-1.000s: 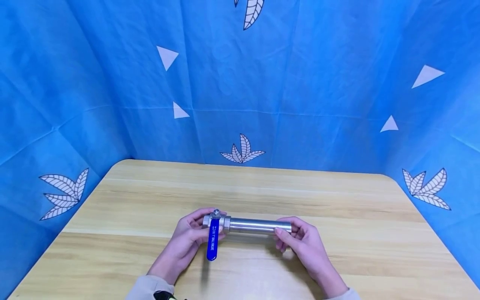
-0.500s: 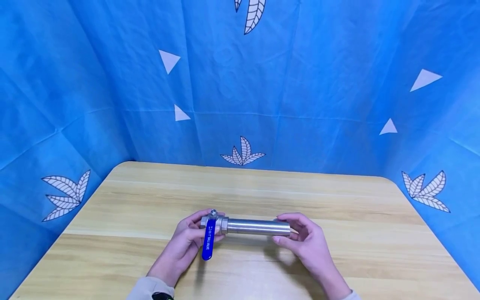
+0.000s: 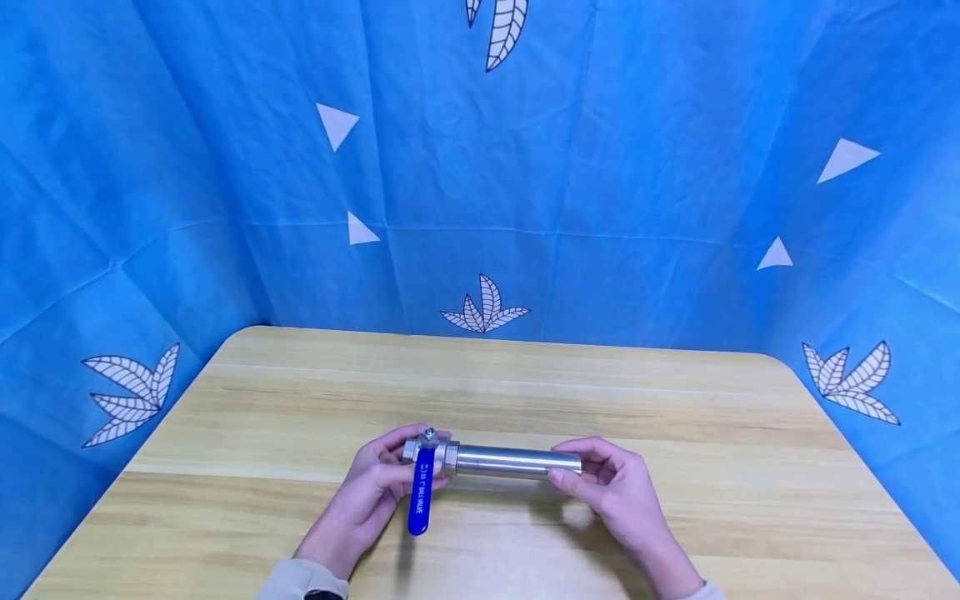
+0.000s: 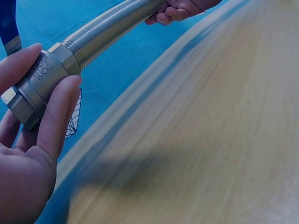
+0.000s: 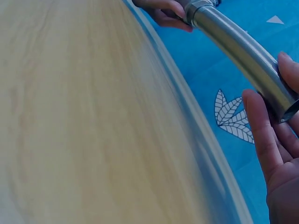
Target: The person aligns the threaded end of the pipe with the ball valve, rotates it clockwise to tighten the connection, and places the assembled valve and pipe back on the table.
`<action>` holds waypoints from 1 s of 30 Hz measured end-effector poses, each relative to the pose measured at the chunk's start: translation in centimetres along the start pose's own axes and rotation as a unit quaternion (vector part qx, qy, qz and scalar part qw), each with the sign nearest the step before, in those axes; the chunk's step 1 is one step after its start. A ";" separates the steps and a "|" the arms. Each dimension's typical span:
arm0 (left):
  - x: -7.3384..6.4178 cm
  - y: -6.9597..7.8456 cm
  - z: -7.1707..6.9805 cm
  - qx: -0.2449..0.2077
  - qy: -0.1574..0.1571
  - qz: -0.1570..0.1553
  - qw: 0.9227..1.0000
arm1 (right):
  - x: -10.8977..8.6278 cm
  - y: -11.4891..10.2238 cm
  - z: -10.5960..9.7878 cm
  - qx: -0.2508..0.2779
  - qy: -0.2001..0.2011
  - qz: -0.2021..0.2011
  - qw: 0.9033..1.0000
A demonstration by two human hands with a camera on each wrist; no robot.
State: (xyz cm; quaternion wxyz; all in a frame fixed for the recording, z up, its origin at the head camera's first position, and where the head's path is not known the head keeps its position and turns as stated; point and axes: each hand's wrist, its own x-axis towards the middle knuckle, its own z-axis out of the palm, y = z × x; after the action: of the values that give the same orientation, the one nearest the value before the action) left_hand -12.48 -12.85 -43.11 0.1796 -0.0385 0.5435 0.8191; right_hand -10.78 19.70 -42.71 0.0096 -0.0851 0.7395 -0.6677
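In the head view my left hand point(image 3: 369, 490) grips a metal ball valve point(image 3: 452, 457) that has a long blue lever handle point(image 3: 422, 492). The handle points toward me. A smooth steel pipe point(image 3: 510, 462) extends rightward from the valve, held above the table. Several thread turns point(image 4: 74, 52) show at the joint in the left wrist view. At the pipe's free end my right hand point(image 3: 618, 492) pinches it between thumb and fingers. The right wrist view shows the pipe's open end point(image 5: 290, 112) beside that hand; some fingertips are hidden behind the pipe.
A light wooden table point(image 3: 480, 383) lies beneath both hands, with rounded far corners. Blue cloth point(image 3: 465, 167) printed with white leaves and triangles hangs behind it and at both sides.
My right thumb slid down the pipe's end and the fingers loosened, then the thumb came back onto it. The blue handle swung slightly left and back. Valve and pipe sit slightly lower in view.
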 end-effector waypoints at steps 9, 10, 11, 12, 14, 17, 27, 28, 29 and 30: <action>0.0 0.1 0.1 0.002 0.009 -0.004 1.000 | 0.1 -0.2 0.6 -0.016 0.014 0.048 0.999; 0.0 0.1 0.1 0.002 0.010 -0.005 1.000 | 0.1 -0.2 0.6 -0.020 0.017 0.056 0.998; 0.0 0.1 0.1 0.002 0.011 -0.006 1.000 | 0.1 -0.3 0.6 -0.023 0.018 0.061 0.998; 0.0 0.1 0.1 0.001 0.012 -0.007 1.000 | 0.1 -0.3 0.7 -0.022 0.019 0.066 0.997; 0.0 0.0 0.1 -0.002 0.015 -0.008 1.000 | 0.1 -0.3 0.7 -0.023 0.019 0.075 0.997; 0.0 -0.1 0.1 -0.011 0.020 -0.008 1.000 | 0.1 -0.2 0.8 -0.019 0.007 0.061 0.998; 0.1 -0.2 0.0 -0.036 0.007 0.000 0.999 | 0.1 0.4 0.7 0.005 -0.030 -0.029 0.999; 0.1 -0.2 0.0 -0.036 0.004 -0.001 0.999 | 0.1 0.3 0.7 0.003 -0.025 -0.026 0.999; 0.2 -0.2 -0.1 -0.036 0.001 -0.003 0.999 | 0.0 0.3 0.7 -0.003 -0.023 -0.027 0.999; 0.2 -0.2 -0.1 -0.036 -0.002 -0.003 0.999 | 0.0 0.2 0.8 -0.008 -0.022 -0.029 0.999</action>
State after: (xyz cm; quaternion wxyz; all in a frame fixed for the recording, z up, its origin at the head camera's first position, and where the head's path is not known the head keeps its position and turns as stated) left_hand -12.58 -12.83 -43.38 0.1818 -0.0451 0.5130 0.8377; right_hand -10.72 18.94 -42.99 0.0059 -0.1216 0.7414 -0.6599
